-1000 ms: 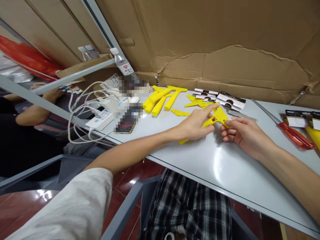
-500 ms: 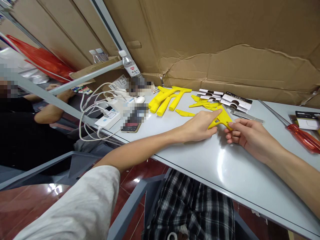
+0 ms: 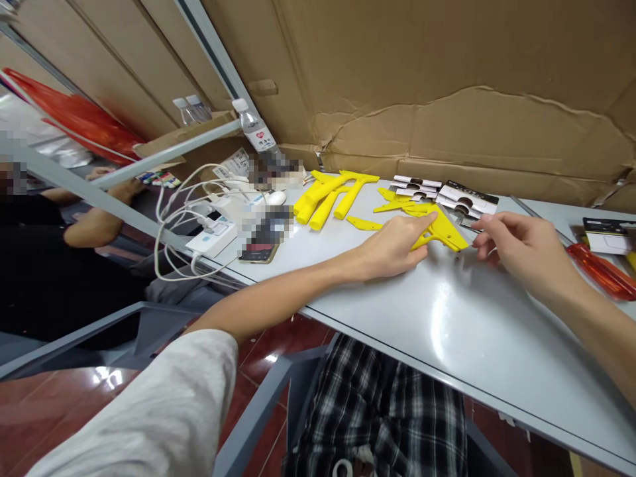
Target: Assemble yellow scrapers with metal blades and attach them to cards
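My left hand (image 3: 397,248) is closed around the handle of a yellow scraper (image 3: 447,232), its index finger stretched along the body. A thin metal edge shows along the scraper's far right side. My right hand (image 3: 517,248) is just right of the scraper, apart from it, with fingers curled in. Whatever lies between its fingertips is hidden. Behind the scraper lie flat yellow pieces (image 3: 365,224) and white-and-black card sleeves (image 3: 467,200). Several yellow T-shaped handles (image 3: 325,199) are piled to the left.
A red-handled screwdriver (image 3: 601,268) and another card sleeve (image 3: 609,235) lie at right. On the left are a phone (image 3: 261,248), a power strip (image 3: 213,235) with tangled white cables and a water bottle (image 3: 256,129). Cardboard (image 3: 422,66) stands behind. Another person (image 3: 59,265) sits at far left.
My right hand has come off the scraper's corner and moved right and slightly away from me, over where a metal strip lay. My left hand still holds the scraper, nearly unmoved.
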